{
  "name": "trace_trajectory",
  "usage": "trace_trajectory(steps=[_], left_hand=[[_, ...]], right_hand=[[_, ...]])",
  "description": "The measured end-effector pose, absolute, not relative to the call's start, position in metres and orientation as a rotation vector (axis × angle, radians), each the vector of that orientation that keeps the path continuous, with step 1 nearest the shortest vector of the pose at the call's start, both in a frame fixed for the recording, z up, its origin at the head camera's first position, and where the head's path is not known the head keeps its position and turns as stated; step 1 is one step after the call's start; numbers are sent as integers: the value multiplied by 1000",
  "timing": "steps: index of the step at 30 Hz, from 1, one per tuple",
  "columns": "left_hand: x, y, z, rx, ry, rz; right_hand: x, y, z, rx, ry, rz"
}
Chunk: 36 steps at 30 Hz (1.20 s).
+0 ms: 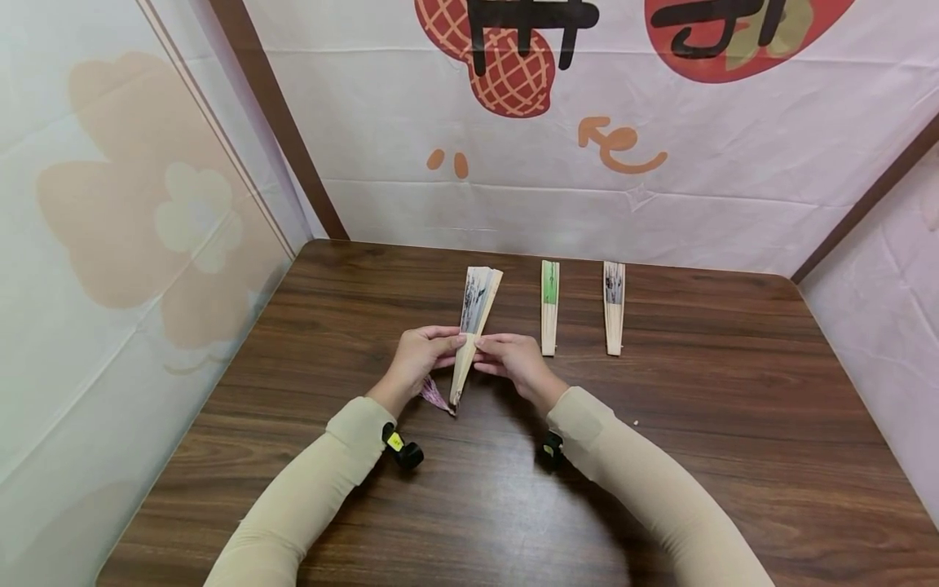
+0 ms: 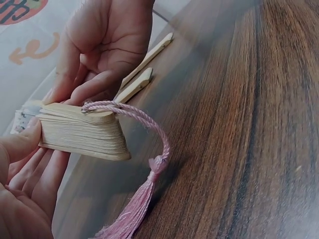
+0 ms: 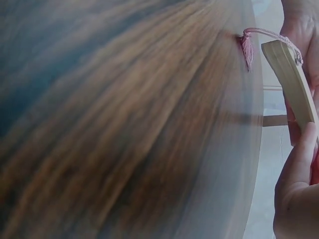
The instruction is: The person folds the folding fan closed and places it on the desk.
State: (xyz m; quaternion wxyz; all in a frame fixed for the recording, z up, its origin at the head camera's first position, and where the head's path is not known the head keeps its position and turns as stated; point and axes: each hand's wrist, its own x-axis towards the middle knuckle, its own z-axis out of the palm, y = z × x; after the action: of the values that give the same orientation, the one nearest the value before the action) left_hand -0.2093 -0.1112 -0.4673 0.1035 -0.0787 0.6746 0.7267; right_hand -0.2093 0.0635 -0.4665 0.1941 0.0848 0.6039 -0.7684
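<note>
A folding fan (image 1: 477, 306) with pale wooden ribs and a grey printed leaf is held between both hands above the table, its ribs nearly closed together. My left hand (image 1: 424, 355) pinches its left side, thumb on top and fingers beneath. From the other side my right hand (image 1: 517, 360) pinches it at about the same height. The stacked rib ends (image 2: 84, 132) point toward me. A pink cord runs from them to a tassel (image 2: 134, 209), which hangs down at the left in the head view.
Right of the hands lie two folded fans, one with a green leaf (image 1: 550, 285) and one with a grey leaf (image 1: 614, 289). The brown wooden table (image 1: 734, 391) meets a printed cloth backdrop (image 1: 513, 212) behind. A small pale speck (image 1: 636, 422) lies near the right sleeve.
</note>
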Motion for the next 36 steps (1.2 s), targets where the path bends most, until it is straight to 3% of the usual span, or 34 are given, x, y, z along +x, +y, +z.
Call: trace_trajectory(steps=[36], left_hand=[[-219, -94, -464, -336, 2191, 2246]], right_hand=[[-199, 58, -465, 183, 1841, -2082]])
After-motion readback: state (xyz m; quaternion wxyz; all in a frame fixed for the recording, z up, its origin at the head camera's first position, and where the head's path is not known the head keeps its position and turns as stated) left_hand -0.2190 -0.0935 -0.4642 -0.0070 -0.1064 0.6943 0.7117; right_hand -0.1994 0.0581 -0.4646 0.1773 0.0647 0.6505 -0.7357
